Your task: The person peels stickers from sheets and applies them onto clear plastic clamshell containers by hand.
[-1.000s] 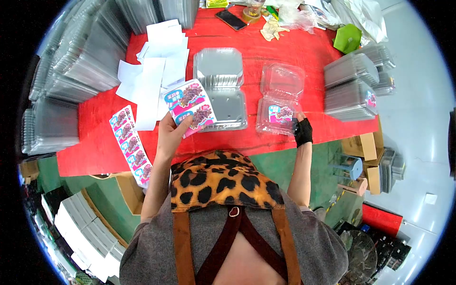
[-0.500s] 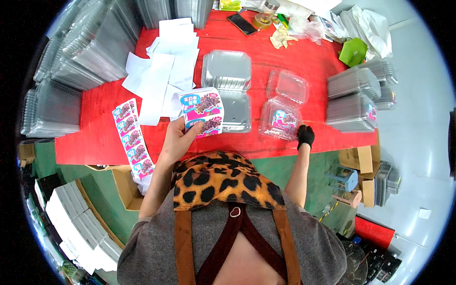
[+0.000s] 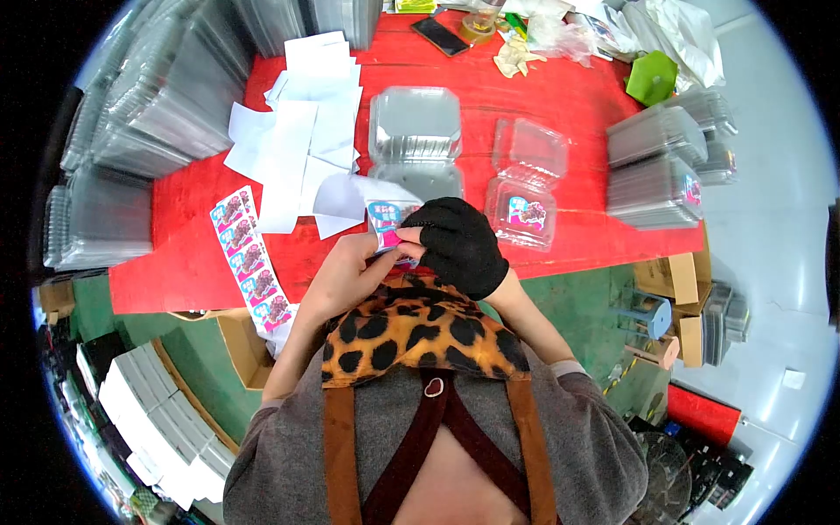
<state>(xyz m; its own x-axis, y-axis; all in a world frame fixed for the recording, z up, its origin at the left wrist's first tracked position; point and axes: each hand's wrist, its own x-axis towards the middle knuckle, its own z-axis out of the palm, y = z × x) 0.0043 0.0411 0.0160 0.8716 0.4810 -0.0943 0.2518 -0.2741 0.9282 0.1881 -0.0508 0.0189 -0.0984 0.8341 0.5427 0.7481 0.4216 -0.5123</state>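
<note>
"Where can a hand pass, right of the black-gloved right hand?"

"Along the strip of red tabletop between the open, clear plastic clamshell box and the stacked clear plastic boxes."

"And leftward?"

"The bare left hand and its sheet of blue-and-pink stickers block that."

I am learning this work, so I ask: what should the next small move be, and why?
Perhaps the right hand should start peeling the label strip: both it and the left hand touch that strip, and the small open container already bears a sticker.
</note>
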